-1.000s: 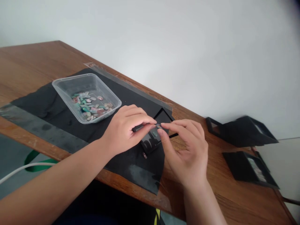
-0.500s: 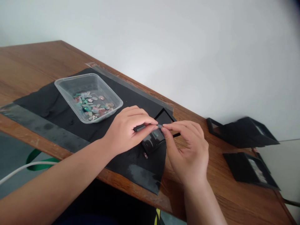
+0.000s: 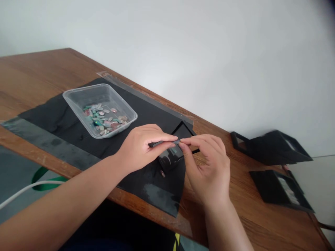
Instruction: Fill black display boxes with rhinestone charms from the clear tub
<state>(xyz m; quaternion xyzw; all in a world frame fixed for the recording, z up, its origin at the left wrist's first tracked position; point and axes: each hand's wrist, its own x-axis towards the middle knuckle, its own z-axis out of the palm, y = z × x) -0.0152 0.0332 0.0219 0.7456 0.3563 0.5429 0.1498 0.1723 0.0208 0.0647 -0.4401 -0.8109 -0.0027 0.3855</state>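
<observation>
My left hand [image 3: 141, 148] and my right hand [image 3: 208, 167] meet over a small black display case [image 3: 171, 157] that lies on a black mat [image 3: 65, 125]. Both hands pinch the thin black frame edge of the case between thumb and forefinger. A small greenish stone shows through the case's glossy face. One loose stone [image 3: 162, 173] lies on the mat just below the case. A clear plastic tray [image 3: 78, 96] with several green and pink stones sits to the left on the mat.
The mat is taped to a wooden table [image 3: 26, 76] against a white wall. Two more black display cases [image 3: 272, 146] [image 3: 280, 190] lie at the right end of the table. A white cable and a green strap hang below the table's near edge.
My fingertips have closed in on the case's frame edge. The view has shifted slightly downward; the tray and the cases have not moved.
</observation>
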